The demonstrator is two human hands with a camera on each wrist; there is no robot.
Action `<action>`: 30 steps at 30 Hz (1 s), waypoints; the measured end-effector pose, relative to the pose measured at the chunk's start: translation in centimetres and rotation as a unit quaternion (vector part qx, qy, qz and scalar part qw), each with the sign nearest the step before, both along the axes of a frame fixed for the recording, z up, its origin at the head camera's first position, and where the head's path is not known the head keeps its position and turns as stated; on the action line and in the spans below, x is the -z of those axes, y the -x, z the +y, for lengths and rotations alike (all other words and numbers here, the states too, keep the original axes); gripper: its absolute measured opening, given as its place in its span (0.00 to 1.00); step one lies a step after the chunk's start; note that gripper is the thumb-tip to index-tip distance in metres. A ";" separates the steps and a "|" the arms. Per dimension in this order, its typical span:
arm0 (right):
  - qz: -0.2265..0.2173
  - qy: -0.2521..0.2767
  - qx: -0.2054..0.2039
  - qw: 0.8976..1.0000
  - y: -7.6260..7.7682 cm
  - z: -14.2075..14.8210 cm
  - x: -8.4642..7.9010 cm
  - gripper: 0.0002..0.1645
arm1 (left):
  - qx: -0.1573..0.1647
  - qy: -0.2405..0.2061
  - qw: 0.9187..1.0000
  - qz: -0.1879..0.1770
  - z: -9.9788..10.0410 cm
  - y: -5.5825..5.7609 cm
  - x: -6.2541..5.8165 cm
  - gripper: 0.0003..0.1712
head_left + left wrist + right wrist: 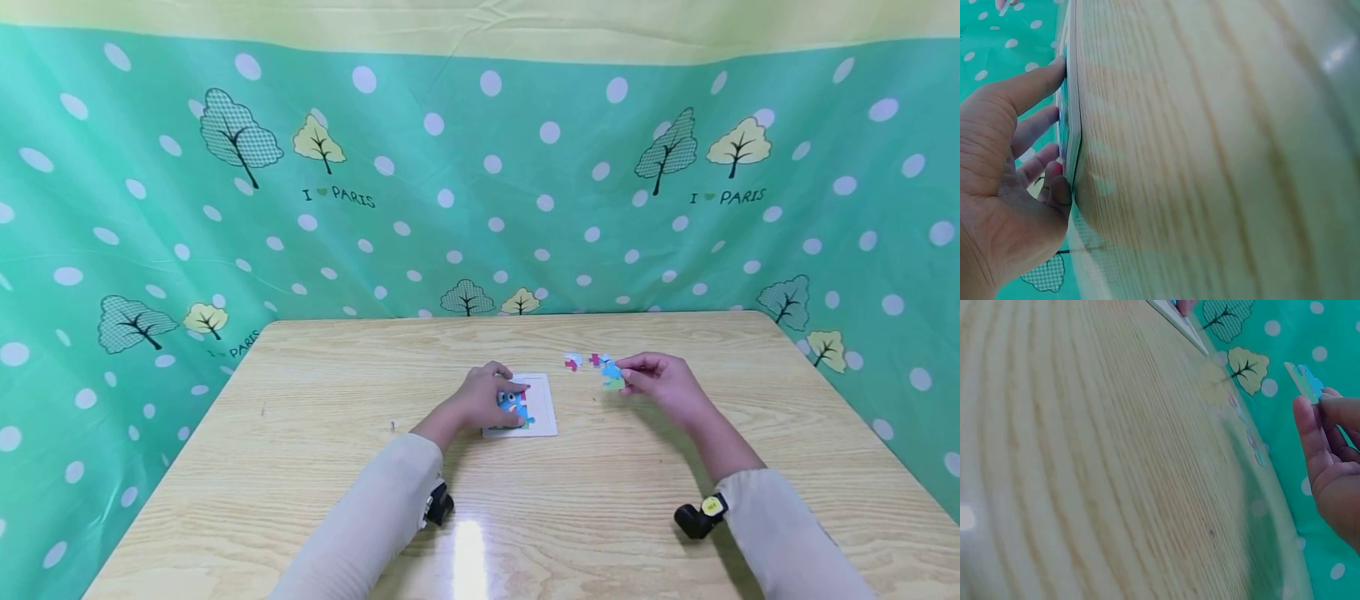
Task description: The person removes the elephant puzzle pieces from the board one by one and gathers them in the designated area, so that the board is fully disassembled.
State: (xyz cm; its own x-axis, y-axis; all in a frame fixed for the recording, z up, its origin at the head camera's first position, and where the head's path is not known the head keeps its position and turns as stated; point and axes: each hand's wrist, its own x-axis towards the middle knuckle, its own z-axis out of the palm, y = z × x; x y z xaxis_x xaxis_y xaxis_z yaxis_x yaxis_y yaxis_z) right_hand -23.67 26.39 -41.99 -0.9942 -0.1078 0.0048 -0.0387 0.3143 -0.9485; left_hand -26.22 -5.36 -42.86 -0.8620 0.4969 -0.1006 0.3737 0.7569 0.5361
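Blue-green puzzle piece (612, 377), pinched aloft

wooden table (300, 467), dotted green backdrop (450, 167)

The left hand (1004, 181) rests on a thin white board (1073, 134) lying flat on the wooden table (1210, 150). Its fingers (1035, 87) press the board's edge. Behind the hand hangs green dotted cloth (997, 44).

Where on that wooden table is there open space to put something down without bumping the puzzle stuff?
The table is bare left of the left hand, along the far edge by the curtain, and near the right edge. It is crowded mid-table: the white puzzle board, the loose pieces, and the right hand pinching a piece.
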 end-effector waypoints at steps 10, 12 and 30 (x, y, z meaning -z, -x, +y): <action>-0.004 0.011 0.032 0.999 1.4 1.3 0.6 0.19 | 0.001 0.001 1.000 -0.001 0.0 0.0 0.0 0.32; -0.009 0.009 0.037 0.999 1.6 1.5 0.6 0.21 | 0.000 0.002 1.000 -0.003 0.0 0.0 0.0 0.32; -0.030 -0.052 0.082 0.995 4.4 2.7 1.8 0.28 | -0.003 -0.002 1.000 -0.010 0.0 0.0 0.0 0.33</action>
State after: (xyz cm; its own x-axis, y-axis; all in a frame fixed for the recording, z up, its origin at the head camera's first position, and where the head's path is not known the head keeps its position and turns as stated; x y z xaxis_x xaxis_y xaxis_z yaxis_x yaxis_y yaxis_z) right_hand -28.03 29.11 -43.83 -0.9966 0.0585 -0.0586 0.0775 0.4087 -0.9094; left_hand -26.25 -5.34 -42.91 -0.8628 0.4920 -0.1166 0.3580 0.7572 0.5463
